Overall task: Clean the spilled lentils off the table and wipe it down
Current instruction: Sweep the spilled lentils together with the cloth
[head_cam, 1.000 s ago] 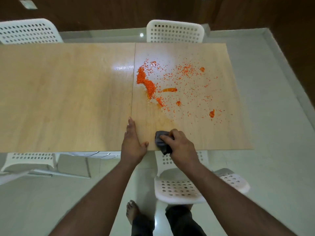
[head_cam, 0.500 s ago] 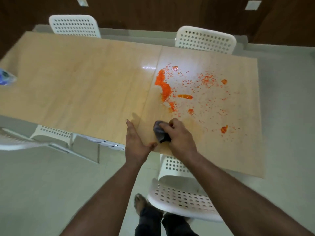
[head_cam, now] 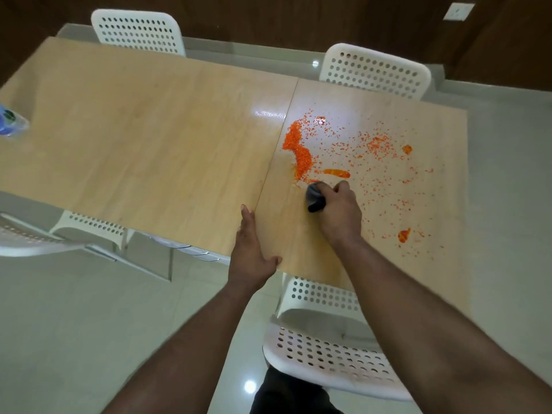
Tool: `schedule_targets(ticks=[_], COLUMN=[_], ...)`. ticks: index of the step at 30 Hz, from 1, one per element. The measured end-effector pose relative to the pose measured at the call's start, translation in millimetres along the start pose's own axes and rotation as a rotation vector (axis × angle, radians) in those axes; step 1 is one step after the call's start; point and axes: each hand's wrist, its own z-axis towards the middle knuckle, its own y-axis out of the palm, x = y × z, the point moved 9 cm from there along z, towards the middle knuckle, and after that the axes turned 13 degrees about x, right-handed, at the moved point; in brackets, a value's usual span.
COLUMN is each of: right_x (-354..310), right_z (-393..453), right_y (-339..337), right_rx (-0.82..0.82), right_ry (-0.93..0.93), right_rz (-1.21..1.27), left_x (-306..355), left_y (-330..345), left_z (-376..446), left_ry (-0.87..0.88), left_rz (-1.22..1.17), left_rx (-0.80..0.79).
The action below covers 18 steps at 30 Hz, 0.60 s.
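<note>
Light wooden table, two panels meeting at a seam that runs from the far edge to the near edge. Spilled orange lentils lie on the right panel: a dense curved heap just right of the seam, a small elongated orange smear beside it, thinner scatter spreading toward the right edge, and small clumps at the far right and near right. Right hand, fingers curled tight round a bunched dark grey cloth, presses the cloth onto the tabletop, touching the near end of the dense heap. Left hand rests flat at the near edge on the seam, fingers straight and pressed together, thumb spread to the right along the edge. White perforated chairs: two at the far side, one at the near side below the right arm. Clear plastic bottle at the table's left end, blue and green label, its writing too blurred to read. Pale glossy tiled floor.
</note>
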Motion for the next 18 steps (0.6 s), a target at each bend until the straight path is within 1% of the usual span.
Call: schedule_targets(ticks=[2, 4, 5, 8, 10, 12, 14, 16, 18], right_x=[10.6, 16.2, 13.7, 1.3, 11.8, 35.9, 56.6, 71.8, 89.9], right_z=[0.5, -12.5, -24.9, -80.0, -114.3, -132.5, -128.5, -107.1, -71.4], right_y=[-8.9, -23.8, -29.0, -39.4, -35.4, -30.3, -35.7, -47.5, -52.8], right_rx=[0.011, 0.02, 0.014, -0.074, -0.164, -0.201, -0.17, -0.12, -0.079], right_ry=[-0.003, 0.042, 0.025, -0.173, -0.242, -0.225, -0.193, -0.148, -0.052], right_rz=[0.001, 0.025, 0.039, 0.023, -0.069, -0.134, -0.139, -0.122, -0.065], left_x=[7.4, 16.8, 20.2, 37.0, 47.4, 53.1, 54.2, 56.1, 59.8], left_y=[5.6, 12.4, 15.6, 31.3, 42.0, 49.3, 53.8, 58.1, 63.4], left_z=[2.3, 3.0, 2.4, -2.5, -7.9, -13.1, -15.4, -16.8, -19.2], left_ry=[0.026, 0.054, 0.063, 0.099, 0.126, 0.151, 0.161, 0.152, 0.147], left_rz=[0.0, 0.007, 0.014, -0.001, -0.014, -0.005, 0.013, 0.011, 0.011], left_rx=[-0.037, -0.06, -0.068, -0.108, -0.128, -0.126, -0.108, -0.094, -0.083])
